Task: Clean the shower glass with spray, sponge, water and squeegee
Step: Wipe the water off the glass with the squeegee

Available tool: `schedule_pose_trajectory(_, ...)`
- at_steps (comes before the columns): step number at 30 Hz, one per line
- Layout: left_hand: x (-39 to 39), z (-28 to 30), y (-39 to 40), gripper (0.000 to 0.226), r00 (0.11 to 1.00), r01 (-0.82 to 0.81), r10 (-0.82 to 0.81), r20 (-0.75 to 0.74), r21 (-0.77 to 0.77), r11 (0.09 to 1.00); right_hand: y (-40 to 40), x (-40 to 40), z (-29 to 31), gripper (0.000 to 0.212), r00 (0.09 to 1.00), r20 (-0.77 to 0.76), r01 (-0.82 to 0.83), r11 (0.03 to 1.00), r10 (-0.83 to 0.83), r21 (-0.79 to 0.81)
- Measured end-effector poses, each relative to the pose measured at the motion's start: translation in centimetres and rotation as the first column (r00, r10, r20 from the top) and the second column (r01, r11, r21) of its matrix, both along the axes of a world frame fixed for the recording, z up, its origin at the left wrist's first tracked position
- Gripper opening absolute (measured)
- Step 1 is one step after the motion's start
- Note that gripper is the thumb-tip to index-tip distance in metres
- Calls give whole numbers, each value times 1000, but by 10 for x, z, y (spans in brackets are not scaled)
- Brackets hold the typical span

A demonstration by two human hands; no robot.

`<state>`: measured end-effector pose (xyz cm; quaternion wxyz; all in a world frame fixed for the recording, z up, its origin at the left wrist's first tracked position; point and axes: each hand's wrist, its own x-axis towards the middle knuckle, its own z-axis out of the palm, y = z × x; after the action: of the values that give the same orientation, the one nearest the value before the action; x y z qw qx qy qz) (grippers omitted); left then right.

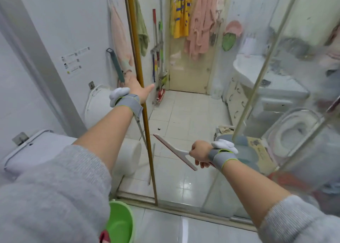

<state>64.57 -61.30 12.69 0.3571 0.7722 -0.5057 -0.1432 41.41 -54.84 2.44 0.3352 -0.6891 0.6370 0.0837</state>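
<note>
Green bucket (120,222) at the feet; squeegee work on the shower glass (184,113).

Left hand (137,88) rested on the gold door frame (141,99), thumb out, other fingers hidden behind the frame, so grip could not be told. Right hand (199,153) was clamped round the handle of the squeegee (174,151), blade angled up-left near the pane; contact unclear. The tool looked light and stiff with a soft edge, best held by the handle. The glass, streaked and wet at right, was likely slippery and fragile; steady it by the frame.
</note>
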Motion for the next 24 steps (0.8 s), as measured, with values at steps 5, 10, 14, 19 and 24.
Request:
schedule_pose_trajectory(5, -42, 15, 2, 38, 990, 144, -143, 3, -8, 990, 11, -37, 8, 30, 995, 28, 94, 995, -93, -30)
schedule_pose_trajectory(10, -72, 15, 1, 41, 958, 258, -258, -124, -17, 966, 13, -59, 12, 27, 987, 18, 160, 983, -159, -92)
schedule_pose_trajectory(14, -102, 11, -5, 40, 922, 375, -373, -102, -6, 927, 17, -74, 9, 29, 963, 27, 270, 954, -269, -133)
schedule_pose_trajectory(19, -140, 8, -10, 36, 888, 459, -459, -18, -17, 888, 24, -96, 2, 29, 923, -48, 371, 916, -382, -153)
schedule_pose_trajectory(24, -174, 6, -12, 35, 879, 475, -476, -26, -47, 879, 4, -143, -40, 35, 860, -135, 463, 864, -492, -198)
